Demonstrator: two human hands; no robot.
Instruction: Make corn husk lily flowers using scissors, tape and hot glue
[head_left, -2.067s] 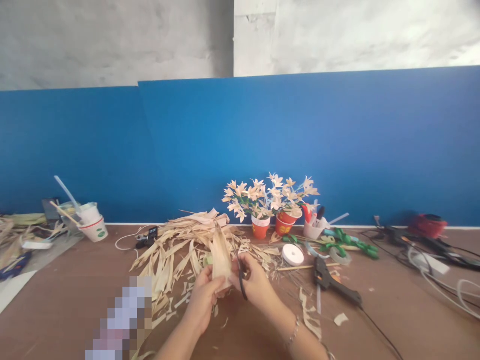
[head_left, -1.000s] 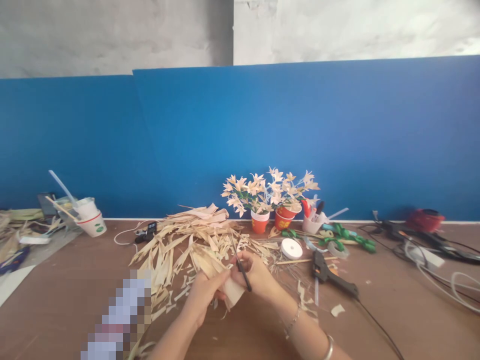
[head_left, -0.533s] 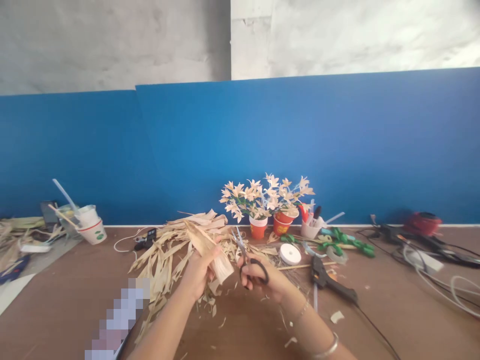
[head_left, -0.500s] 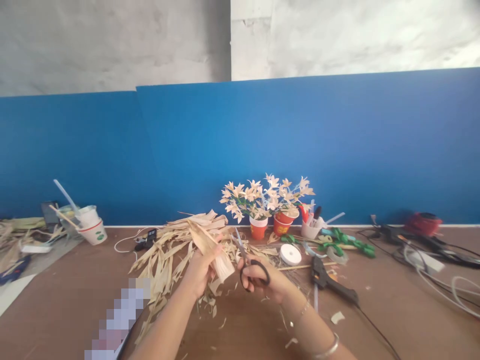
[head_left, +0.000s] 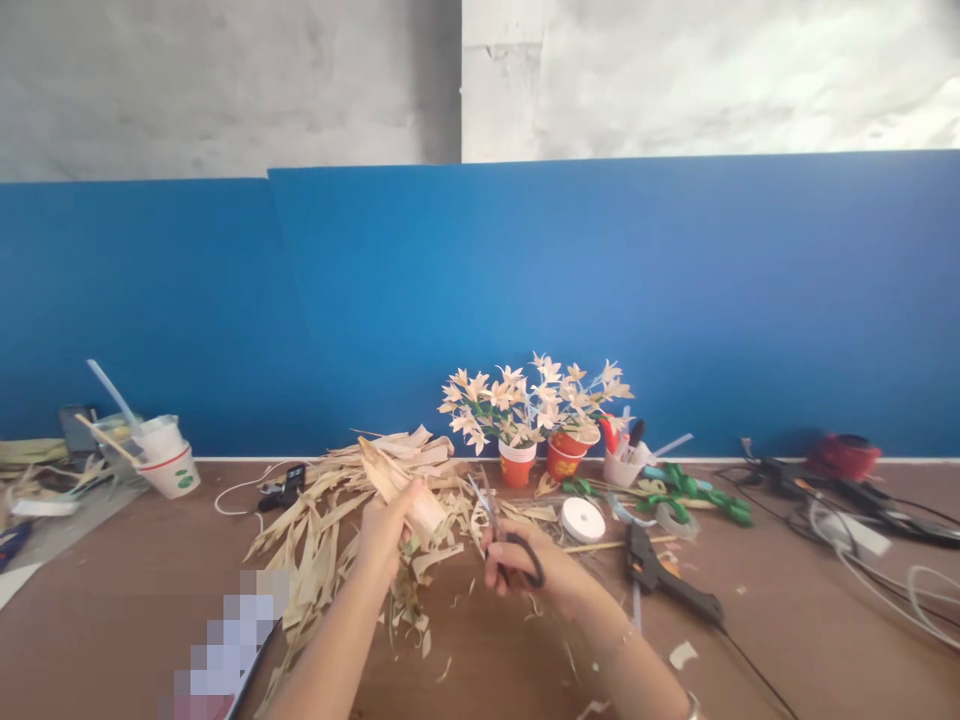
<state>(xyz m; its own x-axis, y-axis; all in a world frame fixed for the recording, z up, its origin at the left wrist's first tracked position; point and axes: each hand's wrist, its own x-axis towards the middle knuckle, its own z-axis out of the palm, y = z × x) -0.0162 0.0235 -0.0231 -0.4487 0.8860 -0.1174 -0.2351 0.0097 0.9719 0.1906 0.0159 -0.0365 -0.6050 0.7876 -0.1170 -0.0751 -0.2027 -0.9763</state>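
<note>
My left hand (head_left: 390, 530) is closed around a dry corn husk (head_left: 386, 470), whose tip points up and to the left. In my right hand (head_left: 517, 565) is a pair of scissors (head_left: 489, 505) with black handles, the blades parted and pointing up, a little to the right of the husk and apart from it. A heap of pale dry husks (head_left: 322, 540) spreads on the table behind and left of my left hand. Thin husk trimmings (head_left: 442, 668) lie on the table below both hands.
Pale husk flowers (head_left: 502, 400) stand in red paper cups (head_left: 517, 468). Right of my right hand are a white tape roll (head_left: 583, 520) and a black glue gun (head_left: 667, 575) with its cord. A paper cup (head_left: 171, 472) stands at left; cables (head_left: 862, 560) lie at right.
My left hand has moved left with the husk, away from the scissors. A curled strip of husk now shows beside the blades. The view has shifted slightly.
</note>
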